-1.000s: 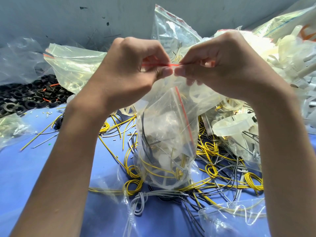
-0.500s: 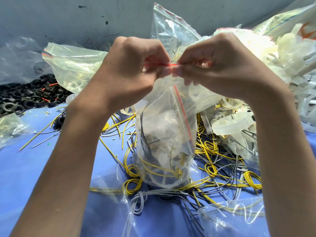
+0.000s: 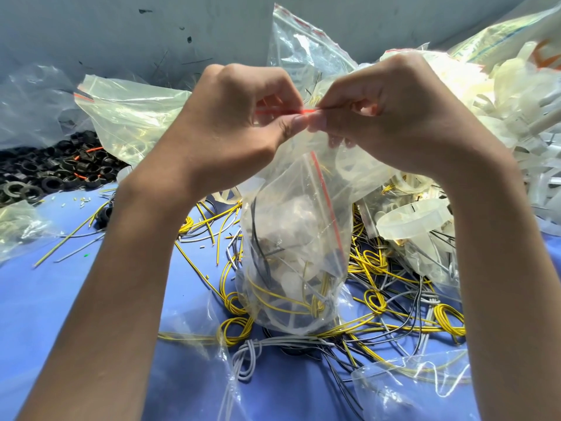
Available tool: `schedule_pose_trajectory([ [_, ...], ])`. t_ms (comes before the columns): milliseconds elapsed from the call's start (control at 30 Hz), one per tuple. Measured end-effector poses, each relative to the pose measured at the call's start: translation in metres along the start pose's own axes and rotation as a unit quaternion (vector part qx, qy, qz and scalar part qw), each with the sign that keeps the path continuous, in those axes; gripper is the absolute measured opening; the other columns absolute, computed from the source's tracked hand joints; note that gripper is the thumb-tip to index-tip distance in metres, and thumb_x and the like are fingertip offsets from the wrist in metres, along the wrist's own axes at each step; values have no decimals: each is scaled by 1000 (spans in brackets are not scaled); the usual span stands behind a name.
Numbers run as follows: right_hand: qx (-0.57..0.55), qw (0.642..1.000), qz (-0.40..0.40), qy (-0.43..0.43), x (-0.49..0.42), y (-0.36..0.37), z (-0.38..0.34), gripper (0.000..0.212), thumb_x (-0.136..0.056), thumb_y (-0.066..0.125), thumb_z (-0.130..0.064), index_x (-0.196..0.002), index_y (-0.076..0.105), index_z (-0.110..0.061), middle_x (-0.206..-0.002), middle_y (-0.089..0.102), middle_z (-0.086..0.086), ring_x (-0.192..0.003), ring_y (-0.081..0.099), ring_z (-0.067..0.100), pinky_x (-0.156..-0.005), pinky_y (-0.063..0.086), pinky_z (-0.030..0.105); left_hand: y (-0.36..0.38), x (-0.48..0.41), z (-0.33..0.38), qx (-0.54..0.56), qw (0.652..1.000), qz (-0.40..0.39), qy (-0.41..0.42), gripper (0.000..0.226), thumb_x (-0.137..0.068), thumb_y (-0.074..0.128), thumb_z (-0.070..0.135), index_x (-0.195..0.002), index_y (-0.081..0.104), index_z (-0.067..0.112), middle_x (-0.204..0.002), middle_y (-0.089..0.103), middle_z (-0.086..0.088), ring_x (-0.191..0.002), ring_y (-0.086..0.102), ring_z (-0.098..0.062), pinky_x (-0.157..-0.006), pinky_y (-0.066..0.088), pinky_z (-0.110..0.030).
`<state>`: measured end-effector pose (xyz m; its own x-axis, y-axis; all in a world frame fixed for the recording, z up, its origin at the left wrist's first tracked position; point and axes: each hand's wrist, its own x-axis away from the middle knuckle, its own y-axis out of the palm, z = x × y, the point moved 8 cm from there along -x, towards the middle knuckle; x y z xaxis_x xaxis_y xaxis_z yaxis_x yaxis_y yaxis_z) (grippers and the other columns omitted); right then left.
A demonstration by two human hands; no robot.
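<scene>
We look down on two bare hands raised at the centre of the view, working the mouth of a clear zip-lock bag [image 3: 291,238]. The left hand [image 3: 230,126] and the right hand [image 3: 394,117] meet thumb tip to thumb tip at the bag's twelve o'clock. Each pinches the red zip strip [image 3: 274,111] between its thumb and curled forefinger, and the other fingers are folded into the palm.

We judge that the close, paired pinch is there to press the two tracks together. Whether that stretch is sealed, we cannot tell. From the pinch, the rest of the strip slants down toward five o'clock across the bag's front.

The bag hangs upright from this grip with its bottom on the blue table [image 3: 45,299], probably so that the contents settle low, away from the mouth. Yellow and black wires and pale plastic pieces show through the film.

Around the bag:
- Loose yellow wire coils [image 3: 376,302] lie at four o'clock.
- A knotted grey wire bundle [image 3: 252,354] lies at six.
- A heap of black rings [image 3: 45,174] lies at nine.
- An empty bag [image 3: 130,117] lies at ten.
- White plastic rings [image 3: 409,220] lie at three.
</scene>
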<state>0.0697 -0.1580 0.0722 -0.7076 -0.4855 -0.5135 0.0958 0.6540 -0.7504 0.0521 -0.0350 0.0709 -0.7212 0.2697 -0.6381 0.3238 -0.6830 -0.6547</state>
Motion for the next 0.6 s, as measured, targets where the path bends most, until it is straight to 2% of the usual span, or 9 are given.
schedule_pose_trajectory([
  [167,-1,1000,3,3,0,1,0,11,-87,68,-24,-85,74,-15,-63,64,-12,-52,56,-2,-54,40,10,-1,0,0,-1,1000,2,1,9,-86,68,24,-91,71,17,-78,66,2,-75,61,-9,-70,48,-21],
  [333,-6,1000,-8,-2,1,1,-1,15,-89,66,-29,-85,73,-17,-64,65,-12,-54,58,1,-54,47,19,-4,0,2,-5,1000,19,17,12,-84,69,20,-90,72,10,-75,65,3,-75,60,-10,-70,48,-22],
  [500,-62,997,-42,15,4,7,3,15,-90,64,-30,-80,67,-19,-63,66,-8,-55,59,-1,-51,42,16,-10,-1,5,9,996,87,20,9,-83,65,13,-88,71,9,-72,56,20,-65,55,14,-66,37,-5],
  [600,-66,990,-108,59,7,17,13,23,-86,66,-38,-93,67,-16,-77,71,4,-67,66,18,-59,50,31,-16,0,7,42,989,144,12,8,-83,62,8,-88,68,7,-74,55,20,-67,54,16,-68,36,-3],
])
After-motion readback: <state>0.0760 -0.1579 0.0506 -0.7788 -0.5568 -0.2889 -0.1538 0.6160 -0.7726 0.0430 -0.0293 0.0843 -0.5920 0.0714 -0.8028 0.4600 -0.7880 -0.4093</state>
